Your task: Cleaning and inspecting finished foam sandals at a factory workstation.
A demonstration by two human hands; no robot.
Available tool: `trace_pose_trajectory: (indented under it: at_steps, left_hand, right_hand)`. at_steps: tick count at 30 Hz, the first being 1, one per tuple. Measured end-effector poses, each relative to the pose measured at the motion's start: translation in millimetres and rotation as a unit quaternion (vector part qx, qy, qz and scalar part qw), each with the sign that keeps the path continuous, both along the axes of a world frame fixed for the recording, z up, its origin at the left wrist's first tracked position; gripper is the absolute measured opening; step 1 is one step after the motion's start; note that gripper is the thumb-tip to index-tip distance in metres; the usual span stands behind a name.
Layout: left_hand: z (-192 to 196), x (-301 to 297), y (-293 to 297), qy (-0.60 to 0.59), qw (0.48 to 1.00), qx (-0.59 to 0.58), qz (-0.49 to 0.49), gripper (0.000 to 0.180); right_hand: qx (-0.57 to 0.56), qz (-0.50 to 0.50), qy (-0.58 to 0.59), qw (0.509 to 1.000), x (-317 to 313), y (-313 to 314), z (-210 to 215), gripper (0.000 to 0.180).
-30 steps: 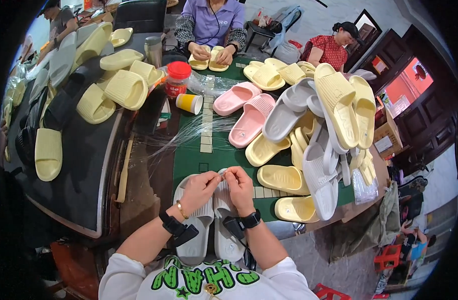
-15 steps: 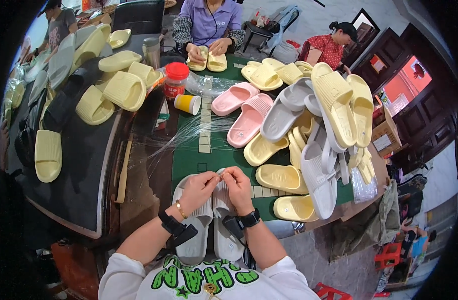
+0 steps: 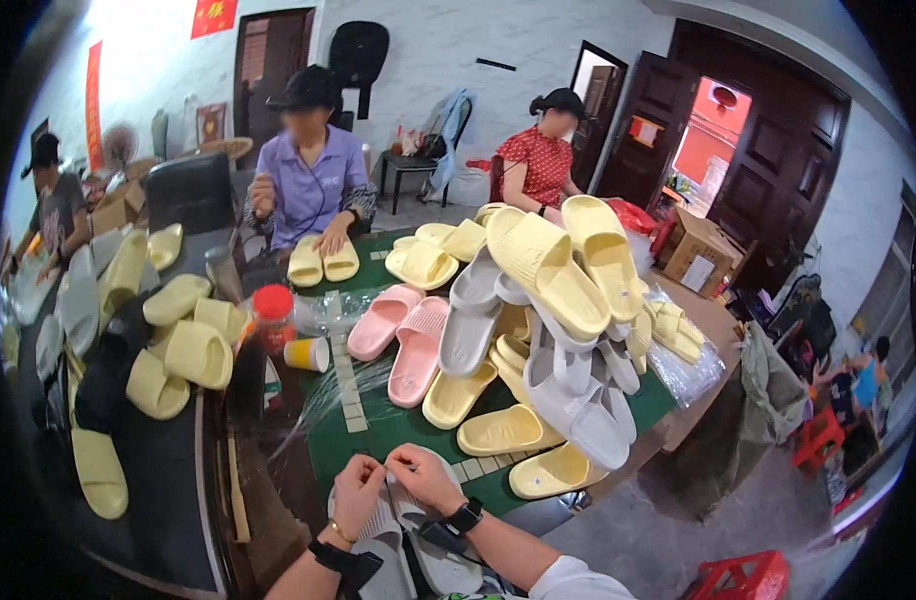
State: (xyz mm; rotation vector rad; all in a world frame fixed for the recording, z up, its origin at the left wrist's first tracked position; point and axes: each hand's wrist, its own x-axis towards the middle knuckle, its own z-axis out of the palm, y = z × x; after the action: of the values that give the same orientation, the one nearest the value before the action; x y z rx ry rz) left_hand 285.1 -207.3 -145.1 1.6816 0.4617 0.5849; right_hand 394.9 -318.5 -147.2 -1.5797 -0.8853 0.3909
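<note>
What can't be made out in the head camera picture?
In the head view:
Anything held by the left hand or right hand: too small to tell.
Parts of the gray slippers: behind hands and wristbands.
Lower layers of the slipper pile: covered by those above.
Red stool: cut off by lower edge.

My surface (image 3: 328,455) | grey pair (image 3: 456,573) nearest me | pink pair (image 3: 416,355) farther off | slipper pile (image 3: 578,415) right | cup (image 3: 308,354), jar (image 3: 274,325) left

A: What kind of place is this?
B: Looks like a small workshop. Slides (image 3: 543,270) heaped on a green mat (image 3: 388,425), more piled on a black table (image 3: 168,490), person in purple (image 3: 308,185) with a hand (image 3: 333,237) on a pair (image 3: 306,265).
A: Anything else?
B: Yep, clear plastic (image 3: 690,372) beside the heap, box (image 3: 696,257) by the door (image 3: 646,115).
</note>
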Motion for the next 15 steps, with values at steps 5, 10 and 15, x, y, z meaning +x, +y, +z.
trace_pose_trajectory:
  at_steps: [5, 10, 15]
  left_hand:
    - [-20.9, 5.2, 6.5, -0.028, 0.998, -0.062, -0.012, 0.007]
    - [-11.6, 9.7, 4.6, -0.031, 0.993, -0.11, -0.023, 0.006]
    - [-8.5, 5.2, 3.7, -0.024, 0.993, -0.114, -0.024, 0.005]
  right_hand:
    - [0.02, 0.005, 0.073, 0.997, 0.8, 1.3, 2.2, 0.015]
    - [0.023, 0.01, 0.076, 0.997, 7.8, 1.7, -4.9, 0.016]
    - [0.005, 0.013, 0.064, 0.998, 5.7, -0.3, -0.7, 0.016]
